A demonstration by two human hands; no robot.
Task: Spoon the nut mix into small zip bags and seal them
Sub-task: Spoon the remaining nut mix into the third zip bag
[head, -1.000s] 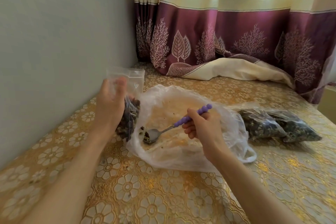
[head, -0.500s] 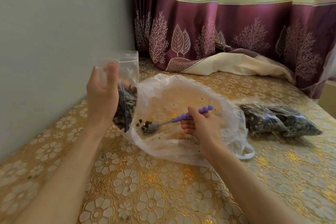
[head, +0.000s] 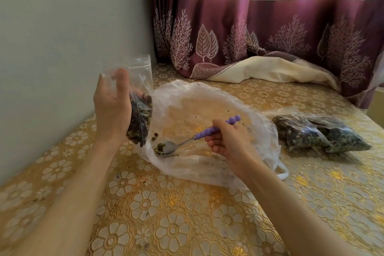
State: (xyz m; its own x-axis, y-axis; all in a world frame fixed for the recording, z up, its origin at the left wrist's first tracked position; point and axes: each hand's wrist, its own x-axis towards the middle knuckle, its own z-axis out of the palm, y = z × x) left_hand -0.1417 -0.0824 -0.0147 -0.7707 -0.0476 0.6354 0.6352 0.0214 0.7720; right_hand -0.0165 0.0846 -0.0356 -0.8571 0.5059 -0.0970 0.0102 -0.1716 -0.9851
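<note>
Curled round the purple beaded handle, the right hand's grip (head: pixel 226 143) holds a metal spoon (head: pixel 168 148) carrying few nuts inside the nearly empty white plastic bag (head: pixel 207 168), which could spill before reaching the half-filled clear zip bag (head: pixel 139 110) pinched upright in the left hand (head: pixel 112 108).

No text, label, brand, number or sign can be read anywhere in the head view. The curtain (head: pixel 270 27) carries only woven tree and leaf figures, and the cloth on the bench (head: pixel 166 224) shows only a flower pattern. The clear zip bag (head: pixel 139 93), the filled bags (head: pixel 320 133) and the purple spoon handle (head: pixel 216 129) bear no printing that can be made out.
</note>
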